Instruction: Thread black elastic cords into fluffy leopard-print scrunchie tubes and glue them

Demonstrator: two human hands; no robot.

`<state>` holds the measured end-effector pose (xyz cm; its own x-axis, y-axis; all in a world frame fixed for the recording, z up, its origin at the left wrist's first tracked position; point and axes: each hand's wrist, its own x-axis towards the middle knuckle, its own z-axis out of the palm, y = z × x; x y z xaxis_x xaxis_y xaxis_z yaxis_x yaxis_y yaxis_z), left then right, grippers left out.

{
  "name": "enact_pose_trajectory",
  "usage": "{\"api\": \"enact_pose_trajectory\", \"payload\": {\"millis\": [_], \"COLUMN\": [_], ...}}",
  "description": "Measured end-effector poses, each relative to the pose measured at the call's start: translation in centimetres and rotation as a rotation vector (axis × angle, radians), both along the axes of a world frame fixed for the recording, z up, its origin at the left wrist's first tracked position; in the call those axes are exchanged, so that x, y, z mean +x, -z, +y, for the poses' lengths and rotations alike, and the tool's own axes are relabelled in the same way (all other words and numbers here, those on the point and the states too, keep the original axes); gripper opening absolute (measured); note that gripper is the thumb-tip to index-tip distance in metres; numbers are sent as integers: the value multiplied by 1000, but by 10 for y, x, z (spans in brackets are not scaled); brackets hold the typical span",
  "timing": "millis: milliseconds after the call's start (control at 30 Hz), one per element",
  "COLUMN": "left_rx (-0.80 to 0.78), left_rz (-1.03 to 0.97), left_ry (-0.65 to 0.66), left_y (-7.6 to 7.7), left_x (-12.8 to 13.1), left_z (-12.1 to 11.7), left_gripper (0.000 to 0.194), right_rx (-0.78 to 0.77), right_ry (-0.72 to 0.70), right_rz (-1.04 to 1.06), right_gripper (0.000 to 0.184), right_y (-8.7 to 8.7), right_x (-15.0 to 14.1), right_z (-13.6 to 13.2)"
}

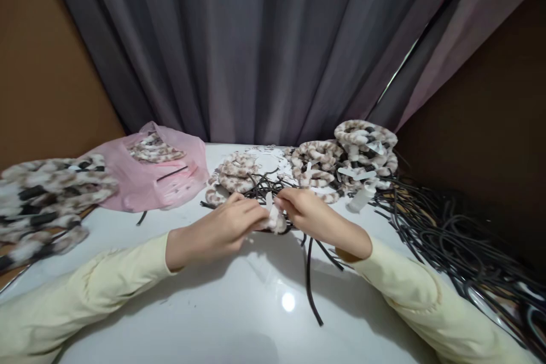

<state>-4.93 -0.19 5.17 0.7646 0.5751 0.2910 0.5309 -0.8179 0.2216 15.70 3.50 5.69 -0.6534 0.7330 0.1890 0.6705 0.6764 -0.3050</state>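
A small piece of white fluffy fabric (278,223) is between my two hands at the middle of the table. The closed fingers of my left hand (230,223) grip its left side. Pinched together, the fingertips of my right hand (309,213) are at its upper right, and what they hold is hidden. A narrow white strip (269,201) stands up between the hands. Just behind them lies a tangle of short black cords (273,182). One loose black cord (310,284) lies on the table in front of my right hand.
Fluffy brown-and-white rings (236,170) lie behind the hands, with more rings stacked (365,133) at the back right beside a small clear bottle (362,198). A pink plastic bag (140,182) and fluffy pieces (46,196) occupy the left. Black cords (447,239) heap along the right.
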Motion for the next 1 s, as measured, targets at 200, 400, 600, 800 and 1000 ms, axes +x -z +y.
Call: {"api": "enact_pose_trajectory", "payload": {"millis": [200,400,600,800,1000], "left_rx": [-516,-911,-807,-705,-761], "left_rz": [-131,-356,-424,-401,-436], "left_ry": [17,128,0,-302,-284], "left_y": [-21,-14,-3,-10,-12], "left_x": [-17,-27,-13,2,6], "left_z": [21,34,30,9,-4], "left_gripper": [16,20,26,33,27], "right_rx": [283,499,573,678,583], "right_ry": [-39,-408,-489,-323,-236], "right_rz": [-101,68,121,-84,2], "right_gripper": [24,33,21,30,24], "right_y": [-14,-18,-9,-4,4], "right_x": [20,4,-4,-9,-9], "right_z": [5,-17,-24,-29,-30]}}
